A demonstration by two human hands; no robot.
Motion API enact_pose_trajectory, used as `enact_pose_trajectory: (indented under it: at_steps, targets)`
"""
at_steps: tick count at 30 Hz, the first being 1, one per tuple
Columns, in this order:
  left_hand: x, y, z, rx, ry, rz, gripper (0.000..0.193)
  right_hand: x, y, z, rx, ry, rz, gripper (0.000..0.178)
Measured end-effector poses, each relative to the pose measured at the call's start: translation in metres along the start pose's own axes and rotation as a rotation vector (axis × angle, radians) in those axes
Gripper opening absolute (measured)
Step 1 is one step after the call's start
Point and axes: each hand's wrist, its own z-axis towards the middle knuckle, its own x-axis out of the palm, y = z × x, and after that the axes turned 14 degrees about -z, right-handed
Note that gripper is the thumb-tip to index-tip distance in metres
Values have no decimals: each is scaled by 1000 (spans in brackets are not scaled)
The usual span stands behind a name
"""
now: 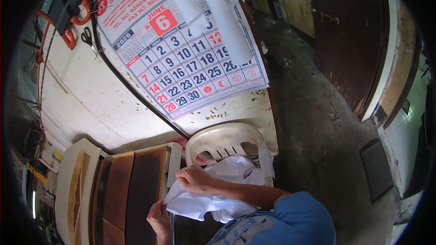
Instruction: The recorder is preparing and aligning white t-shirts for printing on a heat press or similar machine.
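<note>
A white cloth [213, 197] is spread in loose folds across my lap and against the seat of a white plastic chair [222, 138]. My left hand [159, 220], low in the view, pinches the cloth's left edge between thumb and fingers. Just above and to the right, my right hand [194, 179] is curled closed over the upper edge of the same cloth, with my forearm reaching across from the right. The fingertips of my right hand are partly hidden. Between the two hands the edge of the cloth runs fairly taut.
A large wall calendar [177, 81] hangs ahead, partly covered by hanging white cloth [231, 22]. Black-handled scissors [87, 36] hang beside orange clamps [70, 36]. A cream-and-brown appliance-like box [113, 190] stands at left. A dark mat [376, 170] lies on the floor at right.
</note>
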Motion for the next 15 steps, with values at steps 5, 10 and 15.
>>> enact_pose_trajectory:
  at_steps: [5, 10, 15]
  targets:
    - [-2, 1, -20, -678, 35, -956, 4, 10, 1, 12, -142, -269, -85, 16]
    - [11, 7, -45, -848, -143, -1373, 10, 1, 17, -20, 17, 466, 156, 40]
    - [11, 10, -78, -823, -138, -1499, 15, 27, 60, -62, -75, 678, 369, 39]
